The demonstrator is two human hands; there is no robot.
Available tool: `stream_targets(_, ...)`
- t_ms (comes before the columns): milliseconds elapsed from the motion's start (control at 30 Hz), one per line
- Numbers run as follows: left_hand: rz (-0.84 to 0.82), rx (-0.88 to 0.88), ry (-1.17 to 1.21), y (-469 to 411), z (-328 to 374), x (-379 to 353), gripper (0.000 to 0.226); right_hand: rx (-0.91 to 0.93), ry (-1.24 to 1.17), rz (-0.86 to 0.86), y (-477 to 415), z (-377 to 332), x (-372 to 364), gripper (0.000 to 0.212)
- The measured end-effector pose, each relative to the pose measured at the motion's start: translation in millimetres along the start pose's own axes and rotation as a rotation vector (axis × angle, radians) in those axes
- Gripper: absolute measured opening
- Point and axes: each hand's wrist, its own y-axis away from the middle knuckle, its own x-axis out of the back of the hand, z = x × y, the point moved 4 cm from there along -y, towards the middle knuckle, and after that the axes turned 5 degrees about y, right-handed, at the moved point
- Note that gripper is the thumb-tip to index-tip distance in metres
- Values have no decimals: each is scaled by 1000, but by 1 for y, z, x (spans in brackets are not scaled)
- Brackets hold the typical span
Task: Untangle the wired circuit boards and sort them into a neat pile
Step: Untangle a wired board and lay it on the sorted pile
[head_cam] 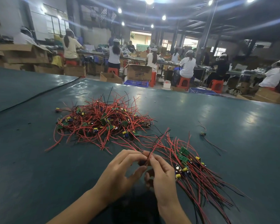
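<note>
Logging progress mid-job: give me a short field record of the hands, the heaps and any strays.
left hand: pinches held wires
right hand: pinches the same wires
tangled heap: table centre, beyond the hands
sorted pile: right of the hands, wires roughly parallel
stray board: alone, far right

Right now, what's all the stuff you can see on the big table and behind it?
heap: one, red wires and green boards, tangled, mid-table
pile: one, red wires, green boards, right of the grips
stray board: one, dark, wired, far right on table
table: one, dark teal
workers: several, mostly white tops, benches behind
stools: several, red, under workers
boxes: several, brown, floor behind table
held wires: few, red and black, between both grips
left grip: one, pinches held wires
right grip: one, pinches held wires
</note>
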Motion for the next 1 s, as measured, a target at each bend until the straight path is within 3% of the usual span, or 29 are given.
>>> stream_targets(200, -53, -8, -74, 2, -2, -1, 28, 40, 72, 81, -1, 2, 4, 26)
stream_targets(333, 31, 110, 4, 1, -4, -2, 13, 31, 63, 184, -6, 7, 10, 20)
stream_targets(433, 46, 289, 105, 3, -11, -2, 33, 24, 22, 200, -7, 9, 12, 19)
stream_targets(533, -25, 548, 245, 8, -21, -8, 62, 59, 15, 186, -5, 6, 9, 18)
stream_targets(600, -85, 656, 304, 11, -25, -12, 68, 91, 22, 187, -5, 4, 8, 18)
stream_targets(767, -136, 609, 400, 11, -20, -19, 49, 120, 78, 142, -4, 2, 6, 20)
stream_targets(1000, -142, 652, 490, 11, -20, -21, 42, 50, 108, 140, -6, 10, 6, 20)
